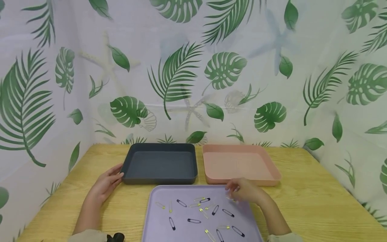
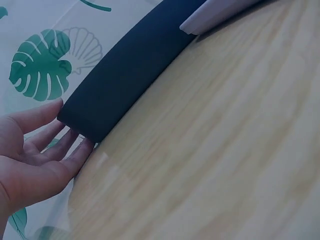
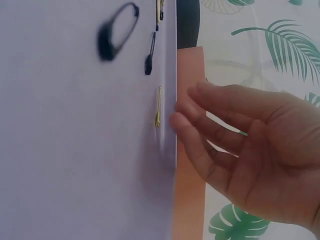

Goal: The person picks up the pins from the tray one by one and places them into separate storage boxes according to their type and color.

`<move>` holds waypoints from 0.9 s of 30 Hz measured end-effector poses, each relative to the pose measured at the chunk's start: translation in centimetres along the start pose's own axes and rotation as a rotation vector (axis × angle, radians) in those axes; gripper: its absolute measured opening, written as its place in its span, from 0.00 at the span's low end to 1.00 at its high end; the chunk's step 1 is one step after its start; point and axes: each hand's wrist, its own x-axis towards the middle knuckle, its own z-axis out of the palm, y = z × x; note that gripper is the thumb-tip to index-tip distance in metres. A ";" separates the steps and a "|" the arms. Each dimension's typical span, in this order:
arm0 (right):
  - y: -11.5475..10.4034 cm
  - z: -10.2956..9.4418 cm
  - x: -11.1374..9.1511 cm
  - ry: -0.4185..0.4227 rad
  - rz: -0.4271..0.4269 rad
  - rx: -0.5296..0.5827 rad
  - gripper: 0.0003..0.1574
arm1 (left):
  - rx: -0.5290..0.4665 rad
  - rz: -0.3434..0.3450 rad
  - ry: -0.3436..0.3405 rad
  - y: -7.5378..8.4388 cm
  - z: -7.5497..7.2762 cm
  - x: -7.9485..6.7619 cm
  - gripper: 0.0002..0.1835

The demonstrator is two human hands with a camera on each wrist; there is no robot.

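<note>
My left hand [image 1: 106,183] touches the left side of a dark blue-grey tray [image 1: 160,180], thumb at the rim and fingers along the outer wall. In the left wrist view the fingertips [image 2: 86,146] meet the tray's lower corner. Over the far right edge of a lavender tray [image 1: 169,232] hovers my right hand [image 1: 246,191], its fingers loosely bent with nothing between them. Just beyond those fingertips, a gold safety pin [image 3: 158,112] lies on the lavender tray in the right wrist view. Black safety pins [image 1: 194,220] and gold safety pins [image 1: 209,235] are scattered across the same tray.
A pink tray [image 1: 235,159] stands right of the dark one, both behind the lavender tray on a wooden table [image 1: 302,188]. Leaf-printed cloth [image 1: 187,111] hangs at the back and sides. A small black object [image 1: 116,237] shows at the bottom by the left sleeve.
</note>
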 end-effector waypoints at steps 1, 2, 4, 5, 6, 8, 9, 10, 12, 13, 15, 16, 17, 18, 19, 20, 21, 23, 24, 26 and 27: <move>0.2 0.0 0.0 -0.008 -0.011 -0.011 0.11 | -0.004 0.005 -0.006 0.0 0.0 0.0 0.32; 0.4 0.0 0.0 -0.012 -0.021 -0.025 0.12 | -0.007 0.010 -0.012 0.0 -0.1 0.0 0.32; 0.8 0.0 0.1 -0.007 -0.018 -0.059 0.12 | -0.003 0.014 -0.016 -0.1 -0.1 0.0 0.33; 0.9 0.0 0.1 -0.001 -0.016 -0.073 0.11 | 0.003 0.013 -0.017 0.0 -0.2 0.0 0.33; 1.0 0.1 0.1 0.009 -0.014 -0.089 0.12 | 0.006 0.012 -0.018 0.0 -0.2 -0.1 0.33; 1.2 0.1 0.1 0.033 -0.006 -0.128 0.11 | 0.011 0.010 -0.017 0.0 -0.2 -0.2 0.33; 1.3 0.1 0.1 0.042 -0.003 -0.144 0.11 | 0.014 0.009 -0.017 -0.1 -0.2 -0.2 0.33; 1.4 0.2 0.1 0.052 -0.001 -0.159 0.11 | 0.018 0.009 -0.021 -0.1 -0.2 -0.2 0.33; 1.6 0.2 0.1 0.065 -0.004 -0.183 0.12 | 0.017 0.010 -0.020 -0.1 -0.2 -0.1 0.33; 1.7 0.2 0.1 0.066 -0.011 -0.192 0.11 | 0.017 0.012 -0.018 -0.1 -0.2 -0.1 0.33; 1.9 0.1 0.2 0.063 -0.022 -0.199 0.11 | 0.015 0.018 -0.018 -0.1 -0.2 0.0 0.32; 2.0 0.1 0.2 0.060 -0.028 -0.203 0.11 | 0.015 0.021 -0.020 -0.1 -0.2 0.1 0.32; 2.0 0.1 0.2 0.057 -0.036 -0.205 0.11 | 0.015 0.024 -0.021 -0.1 -0.2 0.1 0.32; 2.1 0.1 0.2 0.055 -0.042 -0.206 0.11 | 0.015 0.027 -0.023 -0.2 -0.2 0.2 0.32; 2.1 0.2 0.2 0.052 -0.052 -0.209 0.11 | 0.012 0.031 -0.025 -0.2 -0.1 0.2 0.32; 2.2 0.2 0.2 0.051 -0.058 -0.213 0.11 | 0.013 0.033 -0.029 -0.2 -0.1 0.2 0.32; 2.2 0.2 0.1 0.051 -0.067 -0.218 0.11 | 0.013 0.034 -0.032 -0.3 -0.1 0.2 0.32; 2.2 0.3 0.1 0.053 -0.084 -0.227 0.11 | 0.014 0.033 -0.034 -0.3 -0.1 0.2 0.32; 2.2 0.3 0.2 0.055 -0.094 -0.235 0.11 | 0.012 0.031 -0.031 -0.3 -0.2 0.1 0.32; 2.2 0.4 0.3 0.061 -0.109 -0.252 0.11 | 0.011 0.023 -0.022 -0.3 -0.2 0.0 0.32; 2.2 0.4 0.4 0.063 -0.114 -0.256 0.12 | 0.007 0.019 -0.018 -0.2 -0.3 -0.1 0.32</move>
